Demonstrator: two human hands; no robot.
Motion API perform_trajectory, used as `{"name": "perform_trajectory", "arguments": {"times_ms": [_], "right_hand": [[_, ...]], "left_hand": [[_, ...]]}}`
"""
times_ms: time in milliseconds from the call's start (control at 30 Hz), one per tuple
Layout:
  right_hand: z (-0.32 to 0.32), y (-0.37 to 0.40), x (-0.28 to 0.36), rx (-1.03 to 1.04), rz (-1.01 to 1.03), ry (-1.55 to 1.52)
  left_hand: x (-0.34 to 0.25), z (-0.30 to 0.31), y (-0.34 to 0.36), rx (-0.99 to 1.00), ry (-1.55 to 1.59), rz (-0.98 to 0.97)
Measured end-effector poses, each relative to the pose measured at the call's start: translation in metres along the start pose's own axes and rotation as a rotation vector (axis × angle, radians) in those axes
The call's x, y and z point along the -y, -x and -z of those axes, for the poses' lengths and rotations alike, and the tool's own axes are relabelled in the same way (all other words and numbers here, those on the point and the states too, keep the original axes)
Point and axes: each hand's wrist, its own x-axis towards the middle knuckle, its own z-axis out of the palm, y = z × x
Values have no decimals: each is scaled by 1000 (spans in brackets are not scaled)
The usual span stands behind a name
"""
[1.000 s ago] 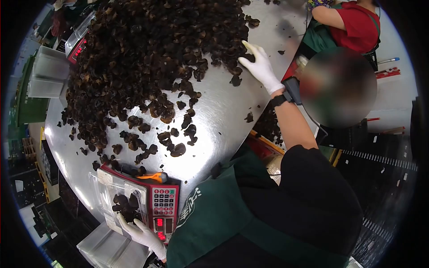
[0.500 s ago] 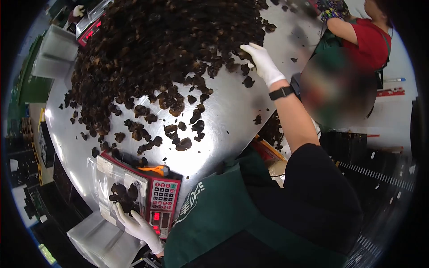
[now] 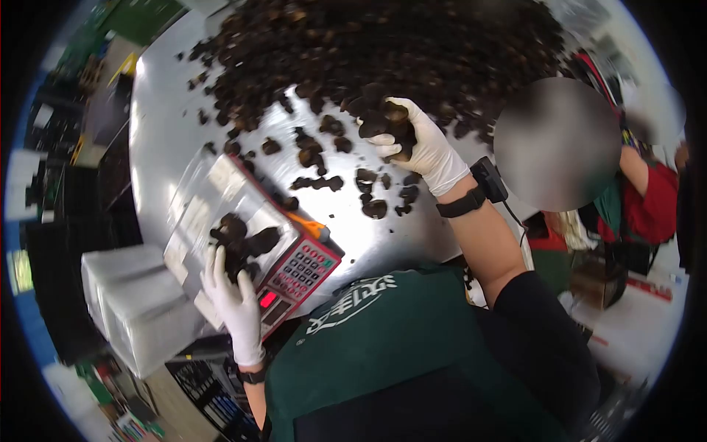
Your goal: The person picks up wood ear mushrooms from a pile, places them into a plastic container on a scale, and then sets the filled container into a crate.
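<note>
A large heap of dark dried mushrooms (image 3: 383, 51) covers the far part of a shiny steel table (image 3: 169, 125). My right hand (image 3: 421, 151), in a white glove, is closed around a clump of the mushrooms, lifted just above the loose pieces at the heap's near edge. My left hand (image 3: 232, 298), also gloved, rests on the near edge of a clear plastic tray (image 3: 197, 202) holding a few mushrooms, which sits on a red scale (image 3: 298, 269) with a keypad and lit display.
A stack of clear plastic trays (image 3: 132, 306) stands left of the scale. Dark crates (image 3: 74, 214) line the table's left side. Another person in a red shirt (image 3: 652, 195) stands at the right. Loose mushrooms (image 3: 375, 195) lie scattered near the scale.
My right hand has closed on a clump of mushrooms and drawn back from the heap toward me. The view has swung, so the scale now sits nearer the middle. My left hand stays at the tray.
</note>
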Motion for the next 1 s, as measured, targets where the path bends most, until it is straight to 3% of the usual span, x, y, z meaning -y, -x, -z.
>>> {"name": "perform_trajectory", "arguments": {"times_ms": [67, 100, 167, 267, 333, 367, 433, 500, 567, 600, 700, 733, 833, 867, 933, 967, 1000], "right_hand": [[-32, -25, -29, -76, 15, 142], [-45, -36, -42, 4, 6, 259], [-100, -43, -66, 52, -3, 747], [-129, -71, -128, 399, 225, 1241], [-122, -89, -165, 716, 630, 1596], [-121, -90, -176, 789, 595, 1930], [-111, -76, -198, 675, 828, 2155], [-122, -60, -196, 584, 777, 2332], [-113, -57, -197, 512, 889, 2212], [-110, -55, -193, 524, 746, 2152], [-113, -55, -189, 498, 594, 2381], [-112, -48, -187, 453, 694, 2427], [-99, -33, -161, 492, 959, 2114], [-91, -23, -145, 467, 960, 1924], [-66, -9, -101, 212, 847, 1895], [-40, 1, -84, -55, 744, 1837], [-12, 3, -65, -285, 689, 2086]], "left_hand": [[2, -3, 0, -60, 118, 28], [0, -2, 0, -103, 199, 53], [1, 5, -2, -216, 185, 23], [7, 11, -9, -266, 275, 63], [7, 10, -15, -245, 329, 88], [3, 8, -13, -225, 376, 91], [8, -2, -11, -146, 463, 134], [13, -7, -11, -181, 203, 32], [21, -13, -5, -148, 361, 218], [23, -8, -6, -105, 170, 173], [15, -9, -14, -46, -86, 9], [4, -7, -14, -45, -97, 28], [18, -13, -10, -25, -142, -41], [-1, -7, -16, -12, -108, -44], [0, -5, -19, -13, -137, -90], [1, -5, -19, -18, -131, -97], [-1, -5, -19, -17, -106, -79]]}}
